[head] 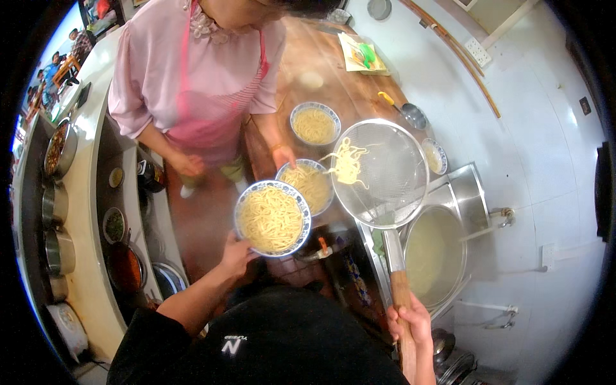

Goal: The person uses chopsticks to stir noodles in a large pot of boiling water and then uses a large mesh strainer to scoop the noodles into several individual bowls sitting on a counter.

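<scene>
My left hand [237,256] grips the rim of a blue-and-white bowl [273,219] full of noodles, held in front of me. The wooden handle of a large wire-mesh strainer [390,180] is in my right hand [410,317]. A small clump of noodles [349,162] lies at the left side of the mesh. Just beyond my bowl, a co-worker's hand [285,155] touches a second bowl of noodles [315,190], partly hidden behind mine. Another noodle bowl [315,123] sits farther back on the wooden counter [308,57].
A big pot of cloudy liquid [433,255] stands at the right by the wall taps [505,216]. A co-worker in a pink apron [207,115] faces me. A ladle [413,115] and a small bowl [434,156] lie near the wall. Left shelves hold a pan of red sauce [126,269].
</scene>
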`<state>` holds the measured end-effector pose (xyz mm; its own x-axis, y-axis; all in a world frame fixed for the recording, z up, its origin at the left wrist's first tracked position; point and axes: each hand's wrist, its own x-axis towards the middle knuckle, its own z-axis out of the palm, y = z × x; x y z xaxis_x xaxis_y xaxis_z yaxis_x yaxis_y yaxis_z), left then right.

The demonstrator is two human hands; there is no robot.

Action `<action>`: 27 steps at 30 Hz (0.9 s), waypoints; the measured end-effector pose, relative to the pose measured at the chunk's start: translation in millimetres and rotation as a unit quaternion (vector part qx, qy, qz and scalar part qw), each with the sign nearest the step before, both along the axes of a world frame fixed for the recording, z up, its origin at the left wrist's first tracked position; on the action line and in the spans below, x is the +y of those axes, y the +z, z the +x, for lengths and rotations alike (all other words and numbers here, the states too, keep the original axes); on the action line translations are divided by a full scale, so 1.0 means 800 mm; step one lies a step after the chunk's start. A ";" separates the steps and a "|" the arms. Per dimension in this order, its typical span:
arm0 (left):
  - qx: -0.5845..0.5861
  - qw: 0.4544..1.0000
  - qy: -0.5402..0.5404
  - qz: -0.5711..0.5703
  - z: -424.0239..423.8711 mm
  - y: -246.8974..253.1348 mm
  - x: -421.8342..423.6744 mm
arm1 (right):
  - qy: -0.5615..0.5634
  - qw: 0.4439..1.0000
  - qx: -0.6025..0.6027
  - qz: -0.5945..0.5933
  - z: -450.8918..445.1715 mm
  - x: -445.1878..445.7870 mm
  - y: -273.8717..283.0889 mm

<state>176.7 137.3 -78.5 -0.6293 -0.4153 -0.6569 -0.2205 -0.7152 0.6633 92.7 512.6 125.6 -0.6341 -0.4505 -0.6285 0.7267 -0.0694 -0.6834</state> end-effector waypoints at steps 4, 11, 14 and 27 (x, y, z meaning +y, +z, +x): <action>-0.004 0.999 -0.032 0.001 -0.008 0.024 -0.002 | 0.020 0.997 0.045 0.065 0.059 -0.012 0.030; 0.042 0.997 -0.063 0.030 -0.009 0.023 -0.016 | 0.208 0.795 0.443 0.359 0.148 -0.035 -0.037; 0.048 0.995 -0.080 0.030 -0.008 0.014 -0.024 | 0.216 0.710 0.494 0.453 0.178 -0.056 -0.037; 0.077 0.971 -0.215 0.064 -0.050 0.015 -0.040 | -0.029 0.884 0.182 0.430 0.221 -0.084 0.001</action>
